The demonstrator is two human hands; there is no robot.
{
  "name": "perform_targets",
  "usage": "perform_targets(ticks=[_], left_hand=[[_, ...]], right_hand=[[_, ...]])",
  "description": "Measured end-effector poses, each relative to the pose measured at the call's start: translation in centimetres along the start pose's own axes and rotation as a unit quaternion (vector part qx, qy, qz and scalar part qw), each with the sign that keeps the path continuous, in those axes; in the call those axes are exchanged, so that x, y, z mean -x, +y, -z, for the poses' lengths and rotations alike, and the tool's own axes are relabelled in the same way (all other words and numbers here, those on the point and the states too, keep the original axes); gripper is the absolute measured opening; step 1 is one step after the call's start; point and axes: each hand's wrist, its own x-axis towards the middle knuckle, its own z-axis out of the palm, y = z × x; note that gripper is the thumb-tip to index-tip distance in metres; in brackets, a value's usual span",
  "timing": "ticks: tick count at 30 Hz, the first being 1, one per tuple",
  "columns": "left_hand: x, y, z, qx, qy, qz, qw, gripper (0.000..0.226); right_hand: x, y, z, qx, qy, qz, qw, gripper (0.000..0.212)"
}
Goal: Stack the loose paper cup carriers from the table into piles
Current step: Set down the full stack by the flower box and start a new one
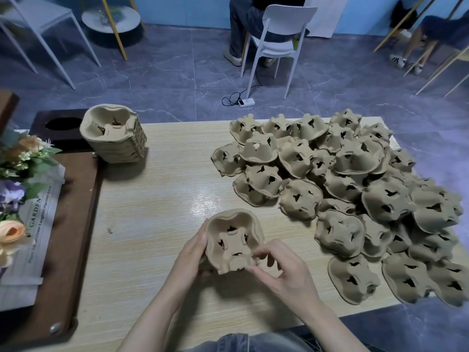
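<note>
Both hands hold one cup carrier (232, 243) at lower centre above the table (157, 199): left hand (193, 252) grips its left side, right hand (279, 268) pinches its near rim; loose carriers (355, 194) heaped at right, finished pile (115, 134) upper left

Tabletop (157, 199): pale wood grain, glossy. Left of it, a dark brown board (76, 199) bearing artificial flowers (17, 168) and a white sign (33, 240) lettered "GARDEN". Beyond the tabletop, on the grey marbled floor: a white power strip (245, 102) with black cable, and a white chair (276, 39) with a seated person (243, 24). Further left, a round side table (111, 20).
</note>
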Motion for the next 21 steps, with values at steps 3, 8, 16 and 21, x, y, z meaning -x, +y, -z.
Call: perform_targets(ticks=[3, 8, 16, 21], left_hand=[[0.1, 0.2, -0.1, 0.01, 0.001, -0.011, 1.0, 0.04], [0.5, 0.0, -0.2, 0.027, 0.003, 0.003, 1.0, 0.049], [0.5, -0.5, -0.4, 0.03, 0.023, 0.018, 0.999, 0.06], [0.4, -1.1, -0.6, 0.035, 0.043, 0.017, 0.998, 0.058]], right_hand=[[-0.1, 0.1, -0.3, 0.001, -0.007, -0.007, 1.0, 0.019], [-0.1, 0.8, -0.2, -0.001, -0.038, -0.032, 0.999, 0.025], [-3.2, 3.4, 3.6, -0.1, 0.031, -0.096, 0.99, 0.034], [-7.6, 7.4, 7.6, 0.088, 0.044, -0.131, 0.986, 0.047]])
